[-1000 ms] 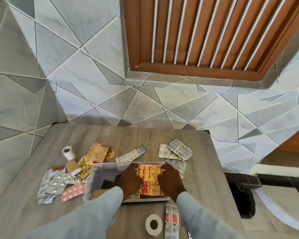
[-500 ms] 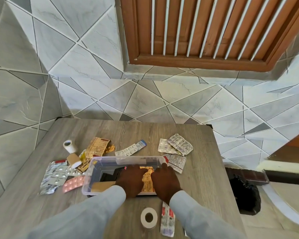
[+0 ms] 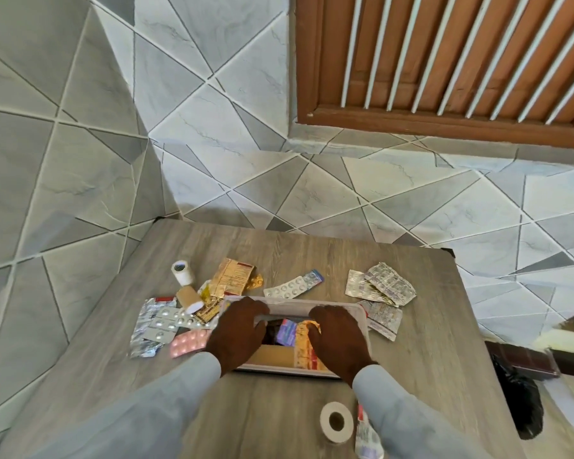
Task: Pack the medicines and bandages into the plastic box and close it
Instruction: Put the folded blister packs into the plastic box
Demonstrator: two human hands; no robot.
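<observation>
The clear plastic box (image 3: 362, 313) sits at the middle of the wooden table. My left hand (image 3: 237, 329) and my right hand (image 3: 338, 336) lie on top of it, fingers bent over its far rim. Between them I see a blue pack (image 3: 287, 331), an orange sachet (image 3: 304, 346) and a brown roll (image 3: 272, 356) inside. Around the box lie a white tape roll (image 3: 183, 271), a tan bandage roll (image 3: 188, 298), a pink blister (image 3: 189, 341), silver strips (image 3: 156, 323), a white pill strip (image 3: 292, 288) and crumpled foil blisters (image 3: 381, 284).
A flat tape ring (image 3: 336, 421) and a strip pack (image 3: 367, 435) lie near the table's front edge, partly under my right sleeve. Tiled walls close in behind and to the left. A black bag (image 3: 517, 402) sits on the floor to the right.
The box, tilted up a second ago, now lies flat. Both hands slid from its middle to its far rim, and the view shifted left.
</observation>
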